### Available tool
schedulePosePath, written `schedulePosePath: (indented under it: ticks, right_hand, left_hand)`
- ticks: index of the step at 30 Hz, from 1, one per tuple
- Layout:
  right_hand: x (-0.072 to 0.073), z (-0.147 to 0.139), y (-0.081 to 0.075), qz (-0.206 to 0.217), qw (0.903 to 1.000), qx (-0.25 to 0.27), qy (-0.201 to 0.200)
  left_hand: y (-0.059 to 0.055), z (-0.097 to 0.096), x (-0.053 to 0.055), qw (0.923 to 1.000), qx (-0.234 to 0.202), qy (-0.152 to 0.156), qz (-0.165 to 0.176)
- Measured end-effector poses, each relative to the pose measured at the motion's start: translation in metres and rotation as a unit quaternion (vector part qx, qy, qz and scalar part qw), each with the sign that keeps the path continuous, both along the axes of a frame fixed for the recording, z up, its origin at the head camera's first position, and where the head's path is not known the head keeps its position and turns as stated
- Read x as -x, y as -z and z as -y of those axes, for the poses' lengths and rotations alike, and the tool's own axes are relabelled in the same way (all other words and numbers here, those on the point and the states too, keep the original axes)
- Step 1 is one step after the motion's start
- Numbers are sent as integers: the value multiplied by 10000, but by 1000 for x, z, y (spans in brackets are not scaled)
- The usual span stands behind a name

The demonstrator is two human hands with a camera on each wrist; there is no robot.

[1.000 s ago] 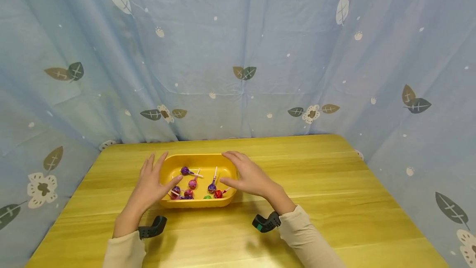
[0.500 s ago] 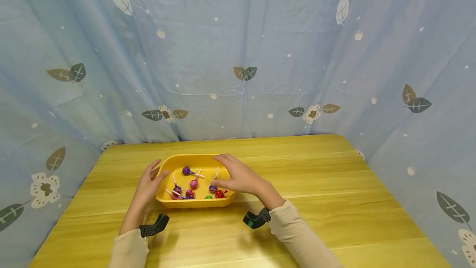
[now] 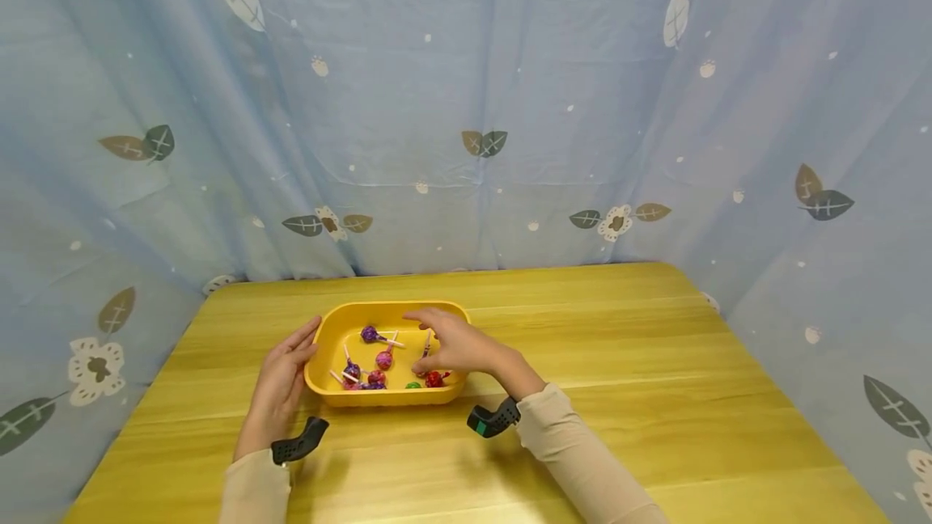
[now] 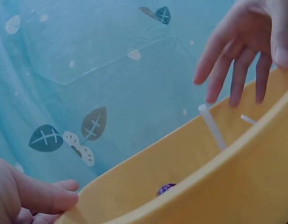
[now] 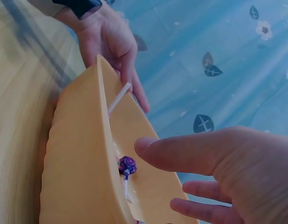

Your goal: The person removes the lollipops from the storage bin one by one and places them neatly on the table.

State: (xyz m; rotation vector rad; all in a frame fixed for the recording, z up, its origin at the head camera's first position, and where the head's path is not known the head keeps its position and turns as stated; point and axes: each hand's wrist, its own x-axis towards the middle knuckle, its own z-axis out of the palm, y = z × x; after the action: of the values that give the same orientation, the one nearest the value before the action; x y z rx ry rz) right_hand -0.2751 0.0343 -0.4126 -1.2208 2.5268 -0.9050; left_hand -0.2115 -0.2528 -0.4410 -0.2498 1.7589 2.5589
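Note:
A yellow plastic basin stands on the table, with several lollipops lying inside. Among them are a purple lollipop at the back, a pink lollipop in the middle and a red lollipop at the front right. My left hand rests against the basin's left end, thumb at the rim in the left wrist view. Over the right half hovers my right hand, its thumb and fingers spread apart around air. It partly covers another lollipop below it. In the right wrist view, a purple lollipop shows beyond the thumb.
The wood-grain table extends well to the right of the basin. A blue curtain with leaves and flowers hangs behind and at both sides. Black wrist devices sit on both wrists, below the beige sleeves.
My right hand has moved left and inward from the right rim to over the lollipops. My left hand has drawn back from over the basin to its left outer side.

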Motion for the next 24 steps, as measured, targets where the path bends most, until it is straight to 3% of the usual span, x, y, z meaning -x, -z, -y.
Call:
schedulePosePath:
  ticks: [9, 16, 24]
  right_hand:
    - [9, 21, 3, -9, 9993, -377, -38]
    - [15, 41, 1, -124, 9979, -620, -125]
    - [10, 68, 1, -43, 9955, -945, -93]
  left_hand:
    - [3, 0, -3, 9973, -733, -57, -39]
    - [2, 0, -6, 9964, -835, -106, 20]
    - [1, 0, -3, 9963, -842, -154, 117]
